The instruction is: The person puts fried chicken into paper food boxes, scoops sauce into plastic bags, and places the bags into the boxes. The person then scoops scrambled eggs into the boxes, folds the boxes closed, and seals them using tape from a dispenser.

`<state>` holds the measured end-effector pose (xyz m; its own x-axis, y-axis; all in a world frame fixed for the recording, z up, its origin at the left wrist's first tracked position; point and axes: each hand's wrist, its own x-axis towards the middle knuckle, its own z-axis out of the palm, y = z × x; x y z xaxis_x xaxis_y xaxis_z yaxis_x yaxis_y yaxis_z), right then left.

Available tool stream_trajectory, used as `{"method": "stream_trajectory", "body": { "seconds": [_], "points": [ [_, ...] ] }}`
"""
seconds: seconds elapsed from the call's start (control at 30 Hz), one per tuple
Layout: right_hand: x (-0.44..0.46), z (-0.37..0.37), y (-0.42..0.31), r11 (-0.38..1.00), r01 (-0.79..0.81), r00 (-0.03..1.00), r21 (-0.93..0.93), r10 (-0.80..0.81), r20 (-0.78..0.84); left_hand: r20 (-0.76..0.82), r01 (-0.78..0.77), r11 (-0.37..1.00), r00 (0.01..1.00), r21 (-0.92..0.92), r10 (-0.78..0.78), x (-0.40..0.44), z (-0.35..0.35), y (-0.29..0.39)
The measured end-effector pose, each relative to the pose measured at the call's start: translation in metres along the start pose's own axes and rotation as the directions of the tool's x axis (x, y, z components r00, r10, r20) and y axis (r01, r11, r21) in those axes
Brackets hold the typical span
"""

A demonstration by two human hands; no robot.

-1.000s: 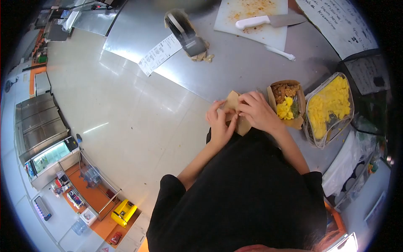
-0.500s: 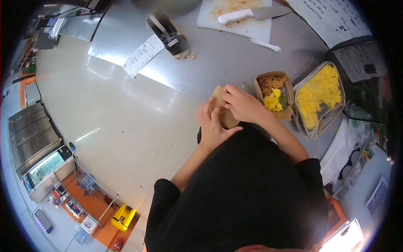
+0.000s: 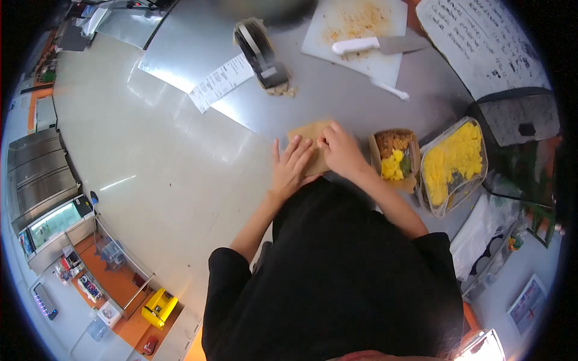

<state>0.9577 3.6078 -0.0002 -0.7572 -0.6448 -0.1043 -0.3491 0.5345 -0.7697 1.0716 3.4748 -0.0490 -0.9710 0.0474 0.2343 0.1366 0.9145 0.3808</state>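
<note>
A brown cardboard food box (image 3: 306,130) sits at the front edge of the steel counter, close against my body. My left hand (image 3: 291,167) lies over its left side with the fingers spread and stretched out. On the right side, my right hand (image 3: 343,151) has its fingers curled and pinched at the cardboard; the fingertips are partly hidden. Just right of that hand stands an open box (image 3: 410,182) of the same brown card, holding fried brown pieces, yellow scrambled egg and something green. Beside it is a clear plastic container (image 3: 435,201) of yellow egg (image 3: 448,159).
A white cutting board (image 3: 319,45) with crumbs bears a white-handled knife (image 3: 361,45). A small white utensil (image 3: 390,89) lies at its near edge. Further left are a black tape dispenser (image 3: 260,54) and a printed receipt (image 3: 220,83). A handwritten sheet (image 3: 481,42) lies at the back right.
The box between my hands looks flatter and broader on top. My left fingers have straightened and spread over it, while my right hand stays pinched at its right side. The camera view has shifted.
</note>
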Motion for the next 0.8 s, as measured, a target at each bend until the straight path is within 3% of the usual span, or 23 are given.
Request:
{"method": "stream_trajectory", "body": {
  "seconds": [0.1, 0.2, 0.3, 0.33, 0.4, 0.5, 0.6, 0.8],
  "points": [
    [0.026, 0.019, -0.009, 0.997, 0.071, 0.994, 0.024, -0.068, -0.088, -0.05, -0.098, 0.992, 0.994, 0.075, 0.102, 0.009, -0.009, -0.041],
    [0.063, 0.039, -0.032, 0.992, 0.119, 0.979, 0.044, -0.11, -0.172, -0.026, -0.021, 0.996, 0.999, 0.087, 0.023, 0.025, -0.023, -0.08],
    [0.101, 0.051, -0.031, 0.993, 0.096, 0.968, -0.069, -0.11, -0.226, -0.062, -0.011, 0.998, 0.998, 0.07, 0.015, 0.053, -0.036, -0.104],
    [0.108, 0.051, -0.035, 0.995, 0.086, 0.938, -0.049, -0.097, -0.332, -0.122, -0.032, 0.998, 0.992, 0.06, 0.039, 0.058, -0.035, -0.107],
    [0.129, 0.04, -0.041, 0.996, 0.082, 0.839, -0.02, -0.079, -0.539, -0.081, -0.035, 0.999, 0.996, 0.019, 0.037, 0.056, -0.037, -0.109],
    [0.171, 0.035, -0.019, 0.988, 0.122, 0.836, -0.098, -0.156, -0.527, -0.109, -0.045, 0.998, 0.993, -0.036, 0.04, 0.059, -0.034, -0.113],
    [0.194, 0.025, -0.028, 0.991, -0.067, 0.984, -0.117, 0.046, -0.175, -0.155, -0.043, 0.995, 0.988, -0.088, 0.029, 0.06, -0.029, -0.116],
    [0.175, 0.038, -0.033, 0.998, -0.001, 0.963, 0.062, 0.018, -0.269, -0.156, -0.002, 0.989, 0.988, -0.151, -0.021, 0.065, -0.031, -0.115]
  ]
}}
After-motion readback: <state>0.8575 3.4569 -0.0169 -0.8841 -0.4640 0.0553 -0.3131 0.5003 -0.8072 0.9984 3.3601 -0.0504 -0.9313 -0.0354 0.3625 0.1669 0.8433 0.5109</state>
